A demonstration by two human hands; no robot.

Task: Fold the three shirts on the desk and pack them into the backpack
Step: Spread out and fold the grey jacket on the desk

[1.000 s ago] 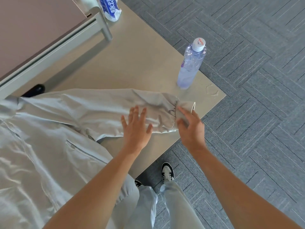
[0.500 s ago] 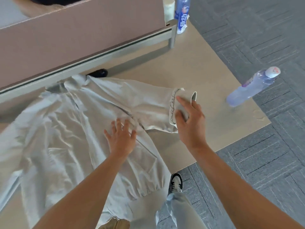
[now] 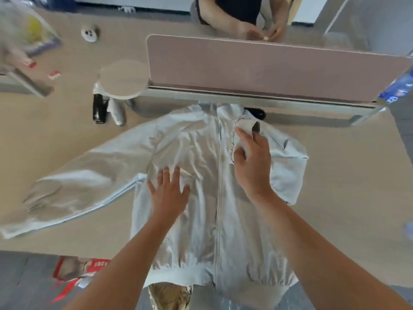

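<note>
Head-cam view down onto a beige table (image 3: 335, 175). A pale grey zip-front jacket (image 3: 201, 231) lies flat, front up, collar toward the pink divider panel (image 3: 268, 70) at the far edge and hem at the near edge, by the person. Its long axis, the zipper line (image 3: 218, 198), runs straight away from the person.

Right hand (image 3: 250, 162), just right of the zipper and nearer the collar, pinches the right sleeve cuff (image 3: 245, 130) w/ thumb and curled fingers; that sleeve is doubled in over the chest, so the jacket's right side is already narrowed. Right forearm reaches in from the lower right.

Left hand (image 3: 169, 193) lies left of the zipper at mid-chest, fingers spread and flat, pressing the fabric down. Left forearm comes up from the bottom centre.

The left sleeve (image 3: 78, 186) is unfolded, stretching well out to the left of the body, away from both hands. The left hand is nearer to it, so it is prob. the one to bring it in next.

No backpack or other shirts identifiable here. Another person's hands (image 3: 263, 32) show beyond the divider.
</note>
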